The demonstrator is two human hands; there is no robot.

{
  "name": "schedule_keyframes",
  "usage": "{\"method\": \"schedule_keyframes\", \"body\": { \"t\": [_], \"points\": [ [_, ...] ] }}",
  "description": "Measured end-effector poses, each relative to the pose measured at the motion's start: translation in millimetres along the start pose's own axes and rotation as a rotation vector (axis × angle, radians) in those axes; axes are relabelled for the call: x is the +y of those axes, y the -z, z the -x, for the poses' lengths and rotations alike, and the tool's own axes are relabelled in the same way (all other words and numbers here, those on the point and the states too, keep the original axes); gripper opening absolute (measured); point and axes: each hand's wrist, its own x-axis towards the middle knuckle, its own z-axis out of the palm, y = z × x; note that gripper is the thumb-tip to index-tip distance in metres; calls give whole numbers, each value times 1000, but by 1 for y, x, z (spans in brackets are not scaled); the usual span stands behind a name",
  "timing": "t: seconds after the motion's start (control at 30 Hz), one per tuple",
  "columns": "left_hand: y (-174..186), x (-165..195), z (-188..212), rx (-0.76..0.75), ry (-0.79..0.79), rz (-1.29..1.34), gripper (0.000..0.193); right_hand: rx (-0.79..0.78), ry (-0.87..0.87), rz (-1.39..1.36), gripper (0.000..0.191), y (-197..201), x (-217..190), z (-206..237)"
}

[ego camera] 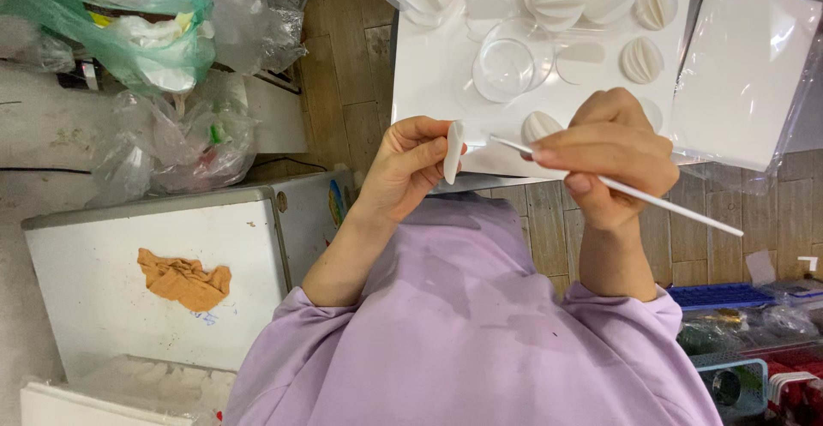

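1. The left hand (403,169), just left of the frame's centre, pinches a small white folded paper piece (453,152) between thumb and fingertips, held on edge and upright, so only its narrow side shows.

2. The right hand (613,156), right of centre, is closed around a thin white stick (630,190), gripped like a pen. The stick's near tip points at the paper piece and stops just beside it; whether they touch cannot be told. Its long end runs down toward the right edge.

3. The paper piece looks very light and thin, probably layered sheets. It would likely crease or crush under a hard squeeze, so a soft pinch along its flat faces near one end, as the left hand does it, seems the safe hold.

4. The stick seems stiff, light and smooth. Held close to its working tip, it should be steadier than if held near the far end.

5. Above the hands, a white tray (429,75) carries several ribbed white paper shapes (641,59) and a clear round dish (506,68). These shapes look equally delicate and are best lifted by their edges.

6. At the upper right lies a white sheet in clear wrap (741,66). At the lower left an orange cloth (184,280) sits on a white box lid (103,263), with plastic bags (154,49) above it.
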Motion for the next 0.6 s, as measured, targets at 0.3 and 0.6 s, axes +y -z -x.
{"method": "schedule_keyframes", "body": {
  "t": [0.3, 0.6],
  "points": [
    [-18, 15, -3, -38, 52, -20, 17, -78, 82, 56, 27, 2, 4, -12],
    [-18, 26, -4, -5, 20, -28, 18, -239, 169, 6, 23, -7, -4, -28]
  ]
}}
